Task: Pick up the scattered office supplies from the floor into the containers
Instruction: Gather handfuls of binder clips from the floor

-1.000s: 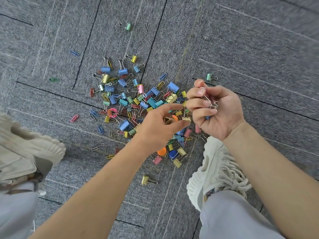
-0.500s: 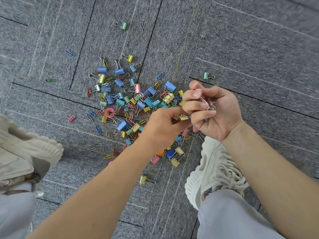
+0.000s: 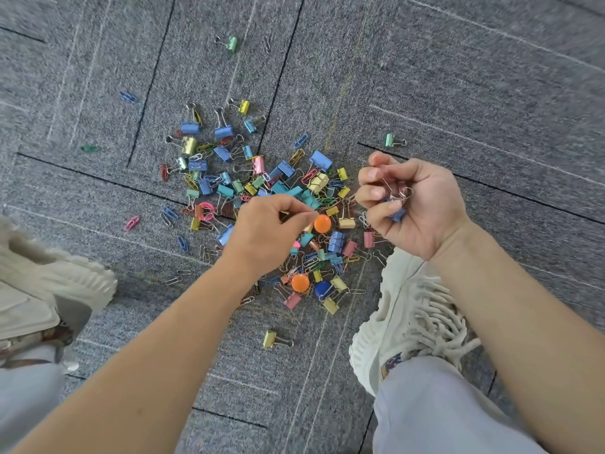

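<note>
A heap of coloured binder clips and paper clips (image 3: pixel 281 188) lies on the grey carpet. Among them are round orange pieces (image 3: pixel 322 223) and a round blue one (image 3: pixel 323 289). My left hand (image 3: pixel 271 231) hovers low over the heap's middle, fingers curled and thumb tip against forefinger tip beside the upper orange piece; nothing shows between them. My right hand (image 3: pixel 409 204) is raised at the heap's right edge, palm up, and grips a bunch of binder clips (image 3: pixel 397 204), one blue with wire handles sticking out. No container is in view.
My pale shoes stand on either side: one at the left edge (image 3: pixel 49 290), one at lower right (image 3: pixel 412 316). Stray clips lie apart: a green one (image 3: pixel 231 43) far up, another (image 3: pixel 389 140) right, a yellow one (image 3: pixel 270 339) near me.
My left hand carried a yellow clip to my right hand, which took it, and has since drawn back left and down over the heap. The right hand stays raised.
</note>
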